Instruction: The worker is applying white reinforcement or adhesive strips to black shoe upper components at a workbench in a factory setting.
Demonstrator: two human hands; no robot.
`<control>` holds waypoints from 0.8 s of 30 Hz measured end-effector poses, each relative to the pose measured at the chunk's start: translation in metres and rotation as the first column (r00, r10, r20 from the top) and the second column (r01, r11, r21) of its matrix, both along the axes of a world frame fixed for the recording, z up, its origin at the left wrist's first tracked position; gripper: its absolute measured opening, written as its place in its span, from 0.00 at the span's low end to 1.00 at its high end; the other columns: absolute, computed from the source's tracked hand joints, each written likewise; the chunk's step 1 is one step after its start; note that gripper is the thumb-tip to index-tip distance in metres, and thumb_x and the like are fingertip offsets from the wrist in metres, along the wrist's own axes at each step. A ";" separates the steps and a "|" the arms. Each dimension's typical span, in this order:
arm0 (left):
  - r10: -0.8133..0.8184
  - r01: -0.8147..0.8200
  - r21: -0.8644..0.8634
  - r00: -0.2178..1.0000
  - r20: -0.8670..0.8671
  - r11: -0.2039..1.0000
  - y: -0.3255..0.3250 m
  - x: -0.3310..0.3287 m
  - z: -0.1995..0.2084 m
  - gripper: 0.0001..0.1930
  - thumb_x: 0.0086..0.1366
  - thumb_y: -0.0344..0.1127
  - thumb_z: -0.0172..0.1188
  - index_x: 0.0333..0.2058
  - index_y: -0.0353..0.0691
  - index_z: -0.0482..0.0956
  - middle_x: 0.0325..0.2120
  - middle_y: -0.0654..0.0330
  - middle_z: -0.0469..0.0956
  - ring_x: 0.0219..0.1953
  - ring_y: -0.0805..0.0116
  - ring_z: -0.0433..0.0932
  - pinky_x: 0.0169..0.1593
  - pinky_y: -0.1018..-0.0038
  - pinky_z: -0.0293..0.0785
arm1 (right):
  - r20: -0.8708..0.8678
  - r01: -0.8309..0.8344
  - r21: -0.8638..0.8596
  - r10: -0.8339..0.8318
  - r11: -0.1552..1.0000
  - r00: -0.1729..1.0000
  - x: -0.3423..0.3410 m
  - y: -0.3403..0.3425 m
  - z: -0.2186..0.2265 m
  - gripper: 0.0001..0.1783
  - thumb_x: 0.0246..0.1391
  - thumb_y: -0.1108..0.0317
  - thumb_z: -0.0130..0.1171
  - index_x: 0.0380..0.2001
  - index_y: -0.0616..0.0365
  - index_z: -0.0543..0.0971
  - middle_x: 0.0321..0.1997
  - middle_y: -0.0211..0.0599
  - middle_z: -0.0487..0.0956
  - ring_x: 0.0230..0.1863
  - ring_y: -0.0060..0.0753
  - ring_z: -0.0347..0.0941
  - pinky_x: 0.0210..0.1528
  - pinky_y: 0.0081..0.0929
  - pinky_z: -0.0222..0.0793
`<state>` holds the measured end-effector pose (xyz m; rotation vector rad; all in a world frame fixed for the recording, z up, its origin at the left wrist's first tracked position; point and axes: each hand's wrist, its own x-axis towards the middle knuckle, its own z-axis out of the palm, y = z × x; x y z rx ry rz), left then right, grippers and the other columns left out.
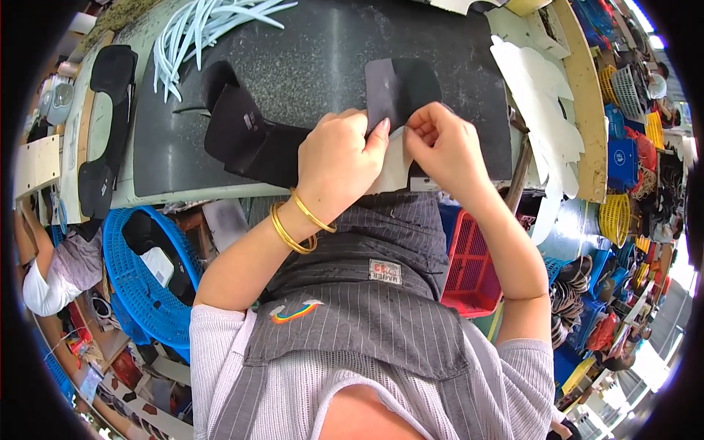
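A black U-shaped fabric piece, which looks like a shoe upper, lies along the near edge of the dark work mat. My left hand is closed on it near its middle, thumb pressed down and fingers curled. Close by on the right, my right hand pinches at the piece's right arm, beside a white backing sheet that shows between my hands. The right arm's tip is part grey, part black. Exactly what the right fingertips pinch is hidden.
Pale blue strips lie at the mat's far left. More black pieces rest on the table's left side, white cut sheets on its right. Below stand a blue basket and a red crate. Another person's sleeve shows at left.
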<state>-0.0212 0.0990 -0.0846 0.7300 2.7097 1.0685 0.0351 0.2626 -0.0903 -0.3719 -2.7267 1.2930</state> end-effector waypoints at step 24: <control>0.068 -0.033 0.181 0.979 -0.192 0.983 0.018 0.014 -0.019 0.05 0.55 0.33 0.64 0.30 0.44 0.79 0.25 0.61 0.80 0.31 0.58 0.79 0.34 0.64 0.76 | -0.329 0.068 0.019 -0.058 0.997 0.943 0.018 0.010 -0.026 0.05 0.46 0.73 0.67 0.30 0.58 0.82 0.31 0.37 0.78 0.25 0.32 0.75 0.29 0.27 0.71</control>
